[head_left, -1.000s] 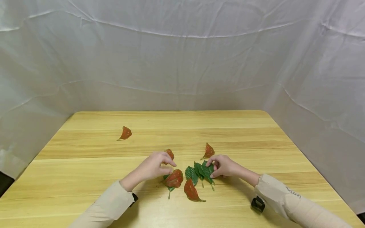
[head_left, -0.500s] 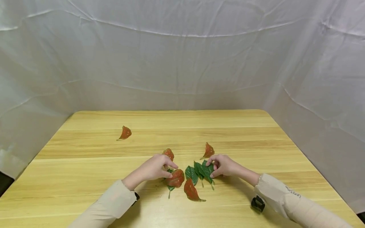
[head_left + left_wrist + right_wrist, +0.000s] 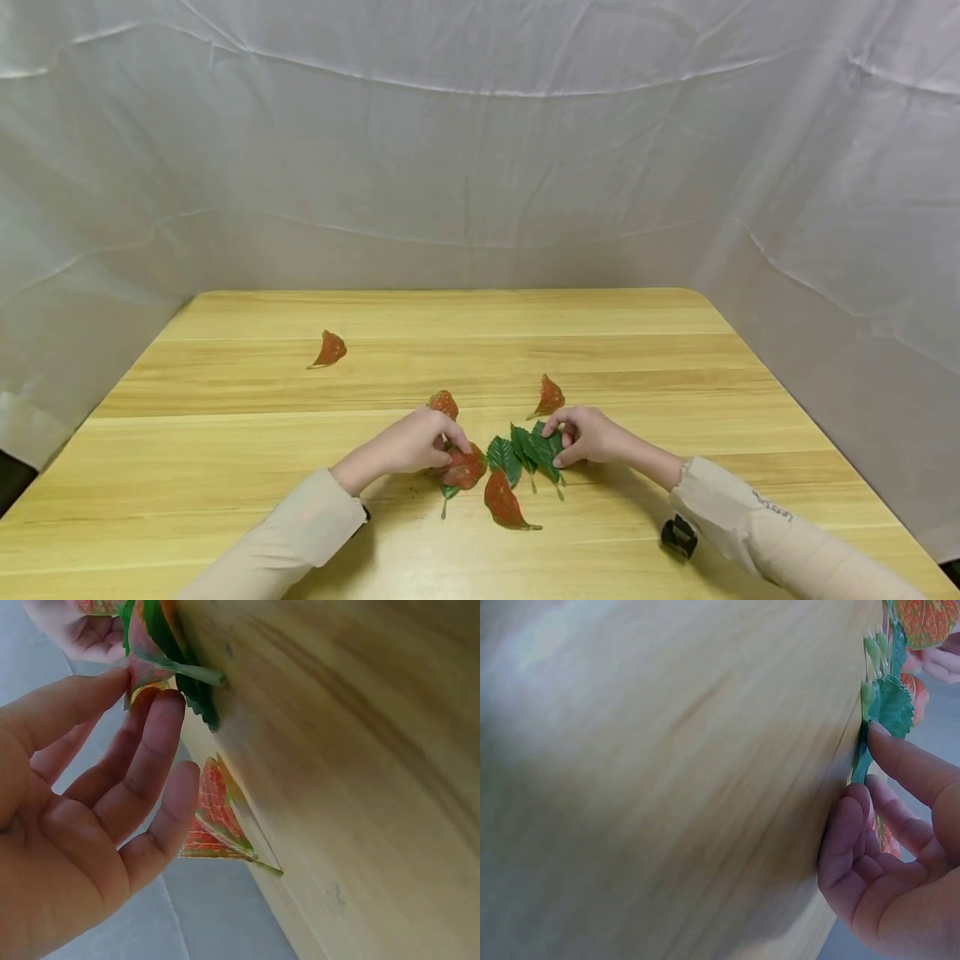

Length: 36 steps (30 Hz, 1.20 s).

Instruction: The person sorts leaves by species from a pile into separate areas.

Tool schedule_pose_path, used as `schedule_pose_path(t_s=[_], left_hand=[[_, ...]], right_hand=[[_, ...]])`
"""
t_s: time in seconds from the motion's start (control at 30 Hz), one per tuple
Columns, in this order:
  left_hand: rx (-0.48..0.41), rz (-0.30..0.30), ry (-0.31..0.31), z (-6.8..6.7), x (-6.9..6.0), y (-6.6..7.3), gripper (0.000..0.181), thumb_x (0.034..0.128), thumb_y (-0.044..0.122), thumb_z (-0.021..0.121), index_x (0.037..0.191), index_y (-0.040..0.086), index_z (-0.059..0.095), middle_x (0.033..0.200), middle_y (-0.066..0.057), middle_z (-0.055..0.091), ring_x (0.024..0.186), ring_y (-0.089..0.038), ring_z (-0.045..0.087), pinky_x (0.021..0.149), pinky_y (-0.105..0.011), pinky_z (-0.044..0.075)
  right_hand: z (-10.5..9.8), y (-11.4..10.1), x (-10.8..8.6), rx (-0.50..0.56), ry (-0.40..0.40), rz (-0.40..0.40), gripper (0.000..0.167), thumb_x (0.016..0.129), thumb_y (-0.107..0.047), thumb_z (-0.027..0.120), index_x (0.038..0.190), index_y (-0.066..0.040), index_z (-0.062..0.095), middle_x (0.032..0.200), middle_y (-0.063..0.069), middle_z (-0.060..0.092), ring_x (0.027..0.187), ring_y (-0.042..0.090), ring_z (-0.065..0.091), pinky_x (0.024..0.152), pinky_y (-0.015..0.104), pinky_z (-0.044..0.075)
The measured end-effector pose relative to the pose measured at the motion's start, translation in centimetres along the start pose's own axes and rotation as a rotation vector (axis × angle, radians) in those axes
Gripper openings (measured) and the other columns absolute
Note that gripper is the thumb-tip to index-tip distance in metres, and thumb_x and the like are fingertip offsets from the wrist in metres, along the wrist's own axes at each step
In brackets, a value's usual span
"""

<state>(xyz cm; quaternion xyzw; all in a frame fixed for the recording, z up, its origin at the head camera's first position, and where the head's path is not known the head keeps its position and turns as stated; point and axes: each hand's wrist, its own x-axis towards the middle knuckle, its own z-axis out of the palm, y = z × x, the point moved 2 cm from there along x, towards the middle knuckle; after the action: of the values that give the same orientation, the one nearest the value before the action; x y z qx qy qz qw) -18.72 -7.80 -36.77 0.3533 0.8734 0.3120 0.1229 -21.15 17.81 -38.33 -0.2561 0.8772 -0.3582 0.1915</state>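
My left hand (image 3: 420,443) pinches the edge of a red leaf (image 3: 467,471) between thumb and fingers. Under that red leaf lies a green leaf (image 3: 450,492), mostly covered, its stem pointing toward me. In the left wrist view the thumb and fingertips meet at the red leaf (image 3: 142,645). My right hand (image 3: 592,437) holds a green leaf (image 3: 546,446) by its right side, with thumb and index finger on it and the other fingers curled. Two more green leaves (image 3: 502,457) overlap or lie close beside it on the table.
In front of the green leaves lies a curled red leaf (image 3: 506,504). Other red leaves lie beyond the hands: one (image 3: 444,403) past the left hand, one (image 3: 549,397) past the right, one (image 3: 328,350) farther back left. White cloth (image 3: 465,167) surrounds the wooden table (image 3: 225,467).
My left hand has moved slightly right and closed its fingers on the red leaf, which has shifted a little right toward the green leaves. The right hand stays in place.
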Motion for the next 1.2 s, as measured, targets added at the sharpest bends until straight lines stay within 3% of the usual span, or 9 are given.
schedule_pose_path(t_s=[0.2, 0.43, 0.6, 0.73, 0.83, 0.9, 1.2], left_hand=[[0.009, -0.023, -0.030, 0.03, 0.08, -0.26, 0.023, 0.0755, -0.011, 0.059, 0.090, 0.002, 0.071, 0.093, -0.009, 0.066, 0.047, -0.004, 0.037, 0.049, -0.018, 0.035], [0.027, -0.030, -0.066, -0.01, 0.28, -0.71, 0.022, 0.0722, -0.011, 0.061, 0.086, 0.003, 0.073, 0.087, -0.008, 0.068, 0.065, -0.004, 0.055, 0.051, -0.018, 0.037], [0.010, -0.046, -0.088, -0.10, 0.24, -0.70, 0.015, 0.0741, -0.004, 0.066, 0.086, 0.003, 0.072, 0.087, -0.007, 0.068, 0.070, -0.007, 0.058, 0.056, -0.019, 0.043], [-0.001, -0.064, -0.093, -0.17, 0.23, -0.69, 0.013, 0.0733, 0.000, 0.070, 0.085, 0.003, 0.072, 0.086, -0.007, 0.068, 0.073, -0.010, 0.060, 0.060, -0.020, 0.046], [-0.005, -0.075, -0.093, -0.12, 0.26, -0.64, 0.014, 0.0710, 0.002, 0.073, 0.085, 0.003, 0.072, 0.084, -0.006, 0.067, 0.072, -0.010, 0.060, 0.061, -0.021, 0.047], [0.003, -0.080, -0.093, -0.07, 0.28, -0.60, 0.015, 0.0695, 0.003, 0.074, 0.084, 0.003, 0.072, 0.082, -0.006, 0.067, 0.071, -0.010, 0.060, 0.061, -0.020, 0.047], [0.018, -0.100, -0.105, 0.05, 0.31, -0.62, 0.017, 0.0678, 0.005, 0.076, 0.084, 0.004, 0.073, 0.082, -0.005, 0.067, 0.070, -0.011, 0.060, 0.062, -0.020, 0.047]], right_hand=[[0.02, 0.06, 0.02, -0.003, -0.002, -0.003, 0.030, 0.070, 0.002, 0.072, 0.097, 0.002, 0.060, 0.060, 0.001, 0.048, 0.046, 0.009, 0.040, 0.039, 0.021, 0.036], [0.05, -0.04, 0.03, -0.034, 0.002, -0.037, 0.024, 0.075, -0.006, 0.070, 0.096, 0.002, 0.061, 0.056, -0.001, 0.050, 0.042, 0.010, 0.043, 0.039, 0.024, 0.039], [0.23, -0.17, 0.04, -0.099, 0.020, -0.045, 0.024, 0.075, -0.010, 0.071, 0.095, 0.000, 0.061, 0.052, -0.004, 0.043, 0.042, 0.006, 0.037, 0.045, 0.022, 0.037], [0.36, -0.33, 0.01, -0.166, 0.051, -0.072, 0.024, 0.072, -0.010, 0.074, 0.091, -0.003, 0.061, 0.068, -0.001, 0.046, 0.057, 0.011, 0.039, 0.056, 0.025, 0.036], [0.41, -0.40, -0.12, -0.190, 0.072, -0.085, 0.023, 0.070, -0.009, 0.076, 0.088, -0.006, 0.061, 0.087, 0.006, 0.048, 0.079, 0.023, 0.048, 0.067, 0.035, 0.043], [0.42, -0.39, -0.17, -0.196, 0.076, -0.080, 0.023, 0.069, -0.009, 0.076, 0.088, -0.007, 0.061, 0.090, 0.008, 0.047, 0.087, 0.029, 0.046, 0.071, 0.040, 0.042], [0.38, -0.29, -0.15, -0.177, 0.053, -0.045, 0.025, 0.070, -0.007, 0.075, 0.090, -0.006, 0.061, 0.068, 0.001, 0.042, 0.061, 0.012, 0.034, 0.056, 0.026, 0.030]])
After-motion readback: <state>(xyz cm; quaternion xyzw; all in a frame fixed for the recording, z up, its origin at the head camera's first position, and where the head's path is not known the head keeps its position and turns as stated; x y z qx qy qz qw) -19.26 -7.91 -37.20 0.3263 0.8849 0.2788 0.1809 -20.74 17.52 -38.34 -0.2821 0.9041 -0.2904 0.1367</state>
